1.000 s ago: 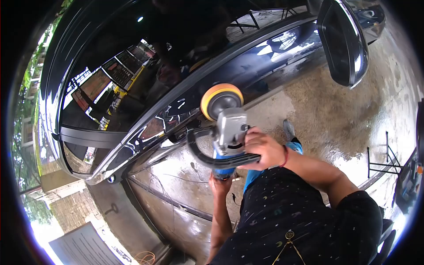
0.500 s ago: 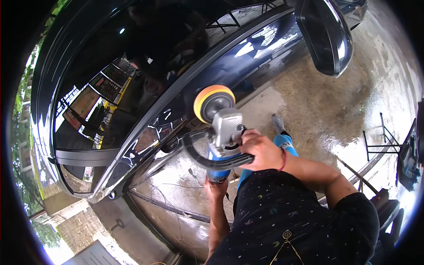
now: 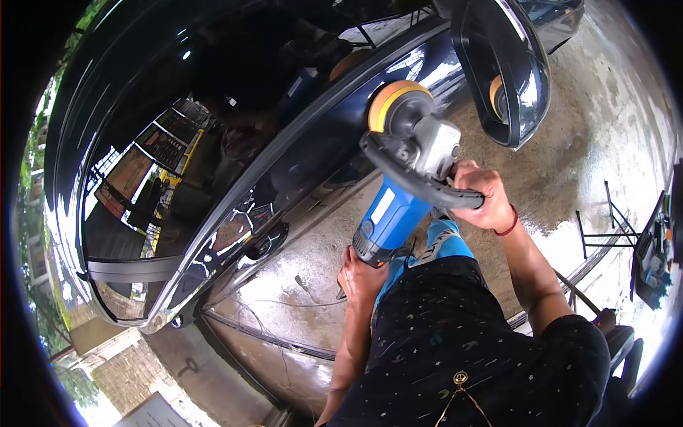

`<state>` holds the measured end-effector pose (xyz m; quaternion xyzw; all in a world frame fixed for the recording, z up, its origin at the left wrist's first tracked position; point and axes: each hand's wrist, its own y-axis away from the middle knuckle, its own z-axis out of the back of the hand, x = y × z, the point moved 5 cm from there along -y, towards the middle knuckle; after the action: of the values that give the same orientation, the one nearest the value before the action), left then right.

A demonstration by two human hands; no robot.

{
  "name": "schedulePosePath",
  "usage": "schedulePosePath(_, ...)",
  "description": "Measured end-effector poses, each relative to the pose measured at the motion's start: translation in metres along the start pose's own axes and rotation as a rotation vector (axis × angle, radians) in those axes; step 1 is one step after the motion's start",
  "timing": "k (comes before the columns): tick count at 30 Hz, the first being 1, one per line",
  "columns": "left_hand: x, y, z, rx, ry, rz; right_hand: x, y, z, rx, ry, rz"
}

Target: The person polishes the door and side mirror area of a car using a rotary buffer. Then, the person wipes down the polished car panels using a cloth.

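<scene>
A blue car polisher [image 3: 398, 213] with a silver gear head slants up in front of me. Its round orange and yellow foam pad [image 3: 390, 99] is at the dark car door [image 3: 334, 135], below the window; whether it touches the paint I cannot tell. My right hand [image 3: 480, 196] is wrapped round one end of the black loop handle [image 3: 409, 171]. Lower down, my left hand [image 3: 361, 274] grips the rear of the polisher's body, and its fingers are partly hidden behind the tool.
The side mirror [image 3: 509, 78] juts out to the right of the pad. A door handle [image 3: 267, 242] lies to the left. A cord [image 3: 313, 304] trails over the wet floor [image 3: 562, 171]. At right stands a thin-legged black stand [image 3: 608, 228].
Both my hands have carried the polisher up and right along the door, toward the mirror. More of its blue body now shows, and the pad is reflected in the mirror housing.
</scene>
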<state>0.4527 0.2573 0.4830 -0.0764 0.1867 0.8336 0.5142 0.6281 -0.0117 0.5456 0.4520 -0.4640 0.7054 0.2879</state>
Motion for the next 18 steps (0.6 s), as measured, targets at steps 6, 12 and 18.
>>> schedulePosePath(6, -0.006, -0.001, 0.009, -0.013, 0.008, -0.033, -0.001, 0.003, -0.003, -0.006, 0.015, -0.003)
schedulePosePath(12, 0.064, 0.024, 0.016, -0.051, 0.080, 0.017, 0.020, 0.008, -0.074, 0.076, -0.001, -0.009)
schedulePosePath(18, 0.153, 0.056, 0.035, -0.144, 0.094, 0.058, 0.056, 0.008, -0.170, 0.164, 0.020, 0.055)
